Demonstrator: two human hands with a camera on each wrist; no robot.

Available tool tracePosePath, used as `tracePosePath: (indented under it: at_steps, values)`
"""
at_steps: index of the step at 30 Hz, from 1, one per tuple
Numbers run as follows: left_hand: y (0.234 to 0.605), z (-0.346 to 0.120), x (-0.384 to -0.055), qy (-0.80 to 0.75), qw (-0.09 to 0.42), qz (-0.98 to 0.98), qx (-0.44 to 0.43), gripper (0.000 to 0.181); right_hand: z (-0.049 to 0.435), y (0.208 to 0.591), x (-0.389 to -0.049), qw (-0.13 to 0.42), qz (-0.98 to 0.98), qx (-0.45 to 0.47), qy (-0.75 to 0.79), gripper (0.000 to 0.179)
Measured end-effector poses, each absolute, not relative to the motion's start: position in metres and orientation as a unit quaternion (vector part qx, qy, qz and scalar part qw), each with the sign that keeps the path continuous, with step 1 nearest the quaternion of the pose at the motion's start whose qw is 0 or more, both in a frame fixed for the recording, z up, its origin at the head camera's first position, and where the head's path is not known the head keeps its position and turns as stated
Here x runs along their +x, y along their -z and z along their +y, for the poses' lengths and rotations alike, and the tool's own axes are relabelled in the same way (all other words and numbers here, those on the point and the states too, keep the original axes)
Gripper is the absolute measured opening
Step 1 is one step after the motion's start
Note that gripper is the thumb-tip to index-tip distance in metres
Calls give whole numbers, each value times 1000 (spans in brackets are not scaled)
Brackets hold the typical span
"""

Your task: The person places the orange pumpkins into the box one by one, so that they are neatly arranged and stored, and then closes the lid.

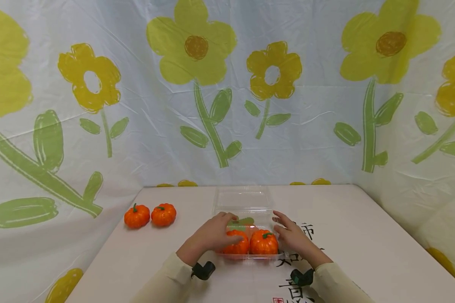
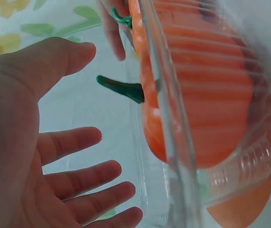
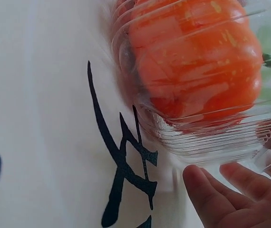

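Note:
A clear plastic clamshell box (image 1: 250,256) stands on the table with its lid (image 1: 242,198) folded back. Inside, two small orange pumpkins with green stems sit side by side: a left pumpkin (image 1: 238,245) and a right pumpkin (image 1: 264,244). My left hand (image 1: 214,231) hovers at the box's left side, fingers spread and thumb apart, holding nothing; the left wrist view shows a gap to the pumpkin stem (image 2: 121,89). On the other side, my right hand (image 1: 293,237) has its fingers extended beside the box wall. Whether those fingertips (image 3: 196,175) touch it, I cannot tell.
Two more orange pumpkins, one at the far left (image 1: 136,217) and one beside it (image 1: 164,215), lie on the pale table (image 1: 364,244). Black brush characters (image 1: 293,286) mark the surface near the box. A flower-printed curtain (image 1: 318,126) closes off the back and sides.

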State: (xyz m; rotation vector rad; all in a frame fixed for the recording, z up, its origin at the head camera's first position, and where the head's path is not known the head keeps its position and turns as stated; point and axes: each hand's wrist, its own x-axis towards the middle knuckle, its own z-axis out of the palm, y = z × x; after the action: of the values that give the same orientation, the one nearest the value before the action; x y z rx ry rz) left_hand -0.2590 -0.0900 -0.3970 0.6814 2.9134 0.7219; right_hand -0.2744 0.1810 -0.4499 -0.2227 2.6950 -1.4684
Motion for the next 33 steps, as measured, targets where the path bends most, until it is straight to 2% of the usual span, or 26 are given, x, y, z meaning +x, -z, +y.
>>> tracePosePath:
  at_steps: [13, 21, 33]
  values:
    - [400, -111, -264, -257, -12, 943, 213, 59, 181, 449, -275, 45, 874, -69, 478, 54]
    - [402, -128, -267, -253, -40, 947, 194, 65, 180, 449, -274, 42, 878, -67, 472, 54]
    - [405, -151, -278, -233, -96, 957, 141, 54, 180, 448, -276, 47, 878, -65, 472, 55]
